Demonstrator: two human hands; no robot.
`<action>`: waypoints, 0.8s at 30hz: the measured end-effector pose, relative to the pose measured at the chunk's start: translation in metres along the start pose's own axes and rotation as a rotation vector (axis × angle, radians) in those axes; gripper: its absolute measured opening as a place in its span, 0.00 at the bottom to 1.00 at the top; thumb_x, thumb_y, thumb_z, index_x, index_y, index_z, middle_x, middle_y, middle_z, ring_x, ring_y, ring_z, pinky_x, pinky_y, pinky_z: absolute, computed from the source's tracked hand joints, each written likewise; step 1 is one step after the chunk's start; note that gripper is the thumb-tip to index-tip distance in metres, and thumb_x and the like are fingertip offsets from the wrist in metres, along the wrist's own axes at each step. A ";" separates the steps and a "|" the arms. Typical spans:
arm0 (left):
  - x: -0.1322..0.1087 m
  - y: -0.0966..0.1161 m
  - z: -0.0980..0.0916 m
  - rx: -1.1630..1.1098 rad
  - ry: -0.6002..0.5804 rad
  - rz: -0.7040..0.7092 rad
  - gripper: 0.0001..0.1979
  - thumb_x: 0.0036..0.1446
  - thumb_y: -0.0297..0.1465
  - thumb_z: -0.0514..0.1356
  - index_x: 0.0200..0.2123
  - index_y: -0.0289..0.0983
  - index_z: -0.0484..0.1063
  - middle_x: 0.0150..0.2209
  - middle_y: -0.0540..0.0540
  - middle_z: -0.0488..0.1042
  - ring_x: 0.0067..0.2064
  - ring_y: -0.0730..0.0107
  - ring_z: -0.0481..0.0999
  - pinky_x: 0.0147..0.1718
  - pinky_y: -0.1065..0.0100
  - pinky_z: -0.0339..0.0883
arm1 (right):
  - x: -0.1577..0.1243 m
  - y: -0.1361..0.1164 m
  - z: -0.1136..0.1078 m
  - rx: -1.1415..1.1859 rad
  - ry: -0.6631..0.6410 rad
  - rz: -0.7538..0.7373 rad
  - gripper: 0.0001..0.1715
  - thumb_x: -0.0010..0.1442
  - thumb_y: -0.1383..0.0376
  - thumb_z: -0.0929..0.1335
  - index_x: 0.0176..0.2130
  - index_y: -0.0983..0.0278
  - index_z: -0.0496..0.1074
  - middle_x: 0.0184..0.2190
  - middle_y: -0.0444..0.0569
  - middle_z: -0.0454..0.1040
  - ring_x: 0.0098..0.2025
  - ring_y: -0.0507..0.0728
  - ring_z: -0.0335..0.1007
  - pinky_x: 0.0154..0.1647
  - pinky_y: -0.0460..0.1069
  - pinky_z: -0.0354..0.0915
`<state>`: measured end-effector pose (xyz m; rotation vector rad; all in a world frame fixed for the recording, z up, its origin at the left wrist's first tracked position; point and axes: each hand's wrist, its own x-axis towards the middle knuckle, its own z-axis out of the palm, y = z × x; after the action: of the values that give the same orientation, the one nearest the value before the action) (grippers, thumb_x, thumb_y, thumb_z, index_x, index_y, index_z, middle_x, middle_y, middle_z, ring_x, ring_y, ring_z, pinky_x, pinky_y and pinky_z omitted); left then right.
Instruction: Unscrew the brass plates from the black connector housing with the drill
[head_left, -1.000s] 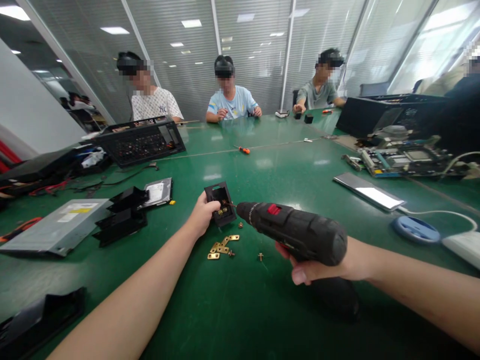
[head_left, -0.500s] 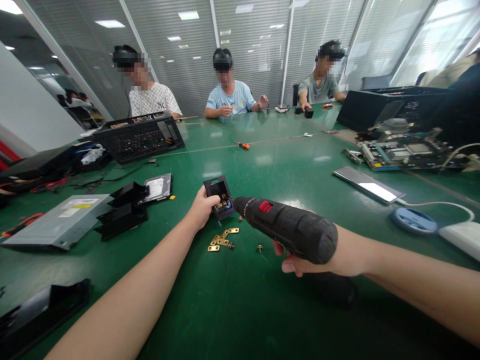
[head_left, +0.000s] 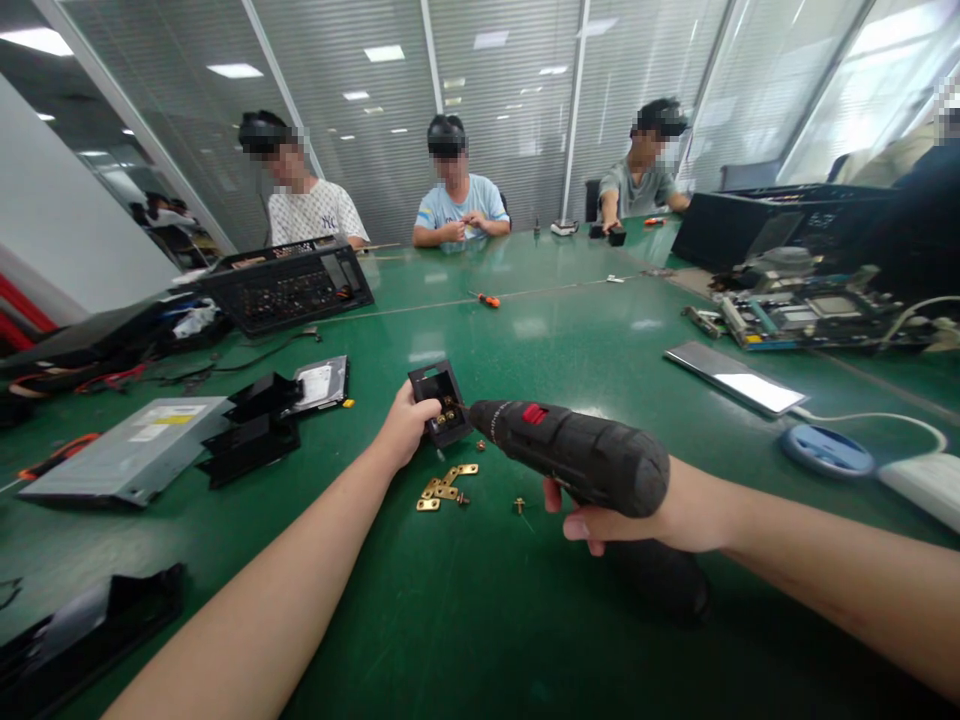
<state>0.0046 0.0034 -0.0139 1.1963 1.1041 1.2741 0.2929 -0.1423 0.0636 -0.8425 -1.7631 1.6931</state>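
My left hand (head_left: 405, 422) grips a small black open box (head_left: 454, 428) with brass-coloured terminals inside, my thumb over its near edge. In my right hand (head_left: 600, 525) is a black cordless drill (head_left: 570, 450) with a red switch on top. Its nose points left at the box, and the bit's tip reaches the box's right side; whether it touches a screw I cannot make out. Below the box lie several brass plates (head_left: 445, 491) with holes. One small screw (head_left: 519, 506) rests to their right, and another screw (head_left: 481, 445) is beside the box.
Left are a metal drive (head_left: 139, 445), black plastic brackets (head_left: 251, 445) and a hard disk (head_left: 322, 385). At right lie a phone (head_left: 735, 378), a blue round pad (head_left: 827, 450) and circuit boards (head_left: 810, 310). An orange screwdriver (head_left: 489, 300) lies ahead. Three people sit across the green table.
The view has tilted up slightly. Both my hands keep their holds, the drill still pointed at the box. Across the table, the middle person's hands have come together.
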 end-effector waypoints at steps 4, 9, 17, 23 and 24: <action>-0.001 0.002 0.001 -0.008 0.017 -0.004 0.22 0.33 0.27 0.64 0.38 0.38 0.74 0.33 0.48 0.77 0.37 0.55 0.78 0.39 0.56 0.74 | 0.000 0.002 -0.002 -0.016 -0.005 -0.008 0.33 0.57 0.60 0.80 0.58 0.65 0.72 0.34 0.46 0.77 0.25 0.52 0.78 0.26 0.46 0.76; -0.002 0.002 0.002 0.007 0.014 0.007 0.22 0.34 0.28 0.64 0.38 0.38 0.74 0.33 0.47 0.77 0.37 0.54 0.79 0.40 0.55 0.75 | 0.000 0.002 -0.002 0.016 0.018 0.012 0.34 0.55 0.58 0.81 0.56 0.65 0.73 0.36 0.48 0.78 0.26 0.53 0.77 0.26 0.47 0.76; -0.001 0.001 0.001 0.009 -0.009 0.005 0.22 0.34 0.29 0.64 0.40 0.37 0.73 0.34 0.47 0.78 0.37 0.55 0.80 0.41 0.53 0.75 | 0.000 0.004 -0.002 0.034 0.004 0.024 0.36 0.56 0.58 0.81 0.59 0.65 0.72 0.39 0.50 0.78 0.26 0.52 0.77 0.26 0.46 0.76; -0.002 0.002 0.001 0.024 -0.023 0.014 0.21 0.35 0.29 0.63 0.39 0.37 0.72 0.33 0.48 0.78 0.37 0.55 0.80 0.41 0.53 0.76 | -0.002 0.006 -0.002 0.024 0.043 -0.037 0.55 0.57 0.63 0.80 0.73 0.59 0.55 0.43 0.51 0.80 0.27 0.53 0.78 0.27 0.48 0.76; -0.002 0.002 0.001 0.022 -0.023 0.012 0.20 0.35 0.29 0.63 0.38 0.38 0.72 0.32 0.48 0.78 0.37 0.55 0.80 0.41 0.54 0.76 | -0.003 0.006 -0.002 0.006 0.056 -0.053 0.56 0.57 0.63 0.80 0.74 0.59 0.53 0.44 0.52 0.81 0.28 0.53 0.78 0.27 0.49 0.77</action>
<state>0.0053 0.0016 -0.0120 1.2324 1.0986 1.2575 0.2968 -0.1430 0.0583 -0.8252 -1.7270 1.6254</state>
